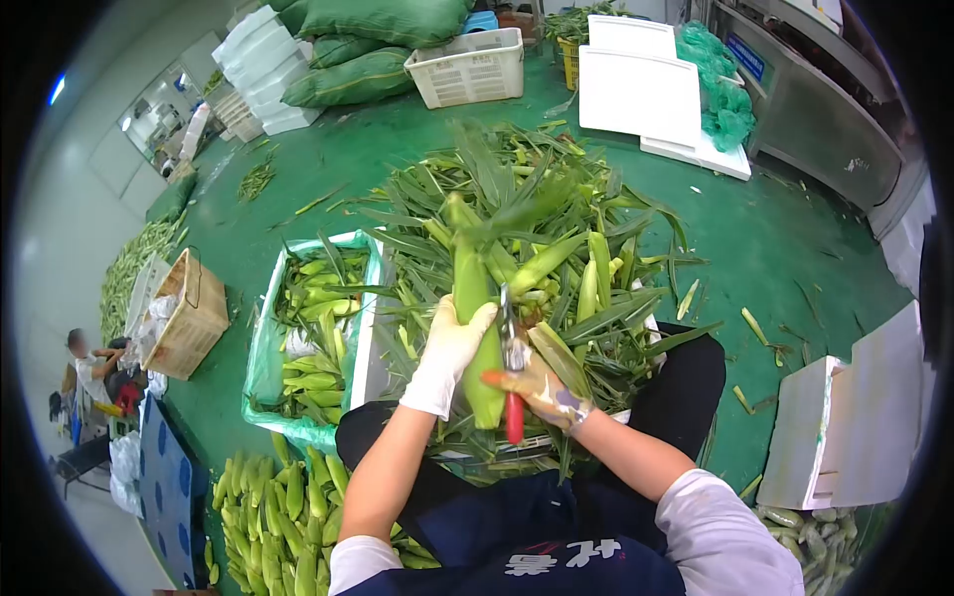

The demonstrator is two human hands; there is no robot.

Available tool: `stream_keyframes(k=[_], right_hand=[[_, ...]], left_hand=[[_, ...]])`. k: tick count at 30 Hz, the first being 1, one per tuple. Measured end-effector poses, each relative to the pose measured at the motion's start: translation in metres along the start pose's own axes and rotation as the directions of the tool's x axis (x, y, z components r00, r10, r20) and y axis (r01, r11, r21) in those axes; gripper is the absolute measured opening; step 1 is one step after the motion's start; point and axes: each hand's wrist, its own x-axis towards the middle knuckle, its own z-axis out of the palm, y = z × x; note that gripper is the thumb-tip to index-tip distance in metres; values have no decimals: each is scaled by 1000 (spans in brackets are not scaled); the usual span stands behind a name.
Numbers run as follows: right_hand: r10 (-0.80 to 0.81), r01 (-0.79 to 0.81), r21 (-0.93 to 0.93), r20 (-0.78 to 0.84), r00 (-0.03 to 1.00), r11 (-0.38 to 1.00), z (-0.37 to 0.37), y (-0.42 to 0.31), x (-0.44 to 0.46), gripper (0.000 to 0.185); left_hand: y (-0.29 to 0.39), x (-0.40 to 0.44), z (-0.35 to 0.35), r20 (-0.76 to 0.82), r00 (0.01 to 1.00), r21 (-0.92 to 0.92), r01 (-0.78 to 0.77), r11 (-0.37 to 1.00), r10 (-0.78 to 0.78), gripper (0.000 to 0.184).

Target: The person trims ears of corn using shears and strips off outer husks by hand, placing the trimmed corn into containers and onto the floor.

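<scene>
My left hand (452, 343), in a pale glove, grips an ear of corn (471, 278) in its green husk, held upright above my lap. Closed round red-handled pruning shears (514, 419) is my right hand (549, 394), whose glove is stained. The metal blades point away from me, close along the ear's right side; whether they touch it I cannot tell. Blurred leaves show at the ear's far end. Just beyond both hands rises a heap of corn leaves and husks (566, 209), with some cut pieces among them.
Left of my knees stands a foam box (373, 348) with a green liner, holding corn. More husked ears (283, 512) lie at lower left. A crate (189, 318) and a seated person (94, 372) are farther left. Foam panels (840, 427) stand at right; green sacks (348, 79) lie behind.
</scene>
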Motion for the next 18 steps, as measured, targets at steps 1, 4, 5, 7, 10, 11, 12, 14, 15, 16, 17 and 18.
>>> stream_keyframes(k=[1, 4, 5, 7, 10, 11, 12, 14, 15, 16, 17, 18], right_hand=[[40, -32, -132, 61, 997, 991, -8, 3, -6, 45], [218, -101, -472, 200, 955, 876, -32, -15, -29, 58], [177, -37, -573, 191, 966, 819, -41, -19, -31, 64], [-41, 177, -660, 216, 975, 730, -50, -19, -28, 81], [19, 26, -175, 251, 968, 984, -52, -34, -16, 74], [43, 34, -262, 282, 958, 964, -53, -44, -11, 67], [69, 46, -348, 310, 948, 936, -57, -54, -5, 60], [63, 280, -636, 461, 885, 719, -75, -60, 8, 39], [122, 203, -603, 453, 883, 771, -75, -63, 7, 37], [180, 122, -566, 448, 876, 815, -75, -65, 6, 35], [238, -75, -409, 364, 901, 910, -69, -67, -1, 31], [316, -260, -215, 290, 903, 941, -62, -67, -11, 28]], left_hand=[[-8, 2, -6, 72, 994, -36, 90, 995, -87, 55], [-13, -13, -27, 5, 997, 443, -71, 894, 76, 63], [12, -26, -32, 46, 996, 531, -92, 843, 80, 67], [25, -41, -39, 99, 991, 690, -135, 711, 92, 65], [28, -59, -41, 245, 962, 723, -266, 638, 123, 64], [30, -64, -41, 304, 943, 719, -321, 616, 137, 64], [34, -68, -42, 338, 941, 682, -270, 680, 35, 67], [31, -69, -49, 379, 926, 642, -260, 721, -3, 67], [27, -66, -56, 387, 922, 577, -261, 774, 22, 67], [22, -61, -63, 394, 918, 508, -260, 821, 48, 67], [19, -59, -68, 397, 915, 435, -257, 863, 72, 67], [29, -59, -69, 411, 912, 302, -113, 946, -22, 64]])
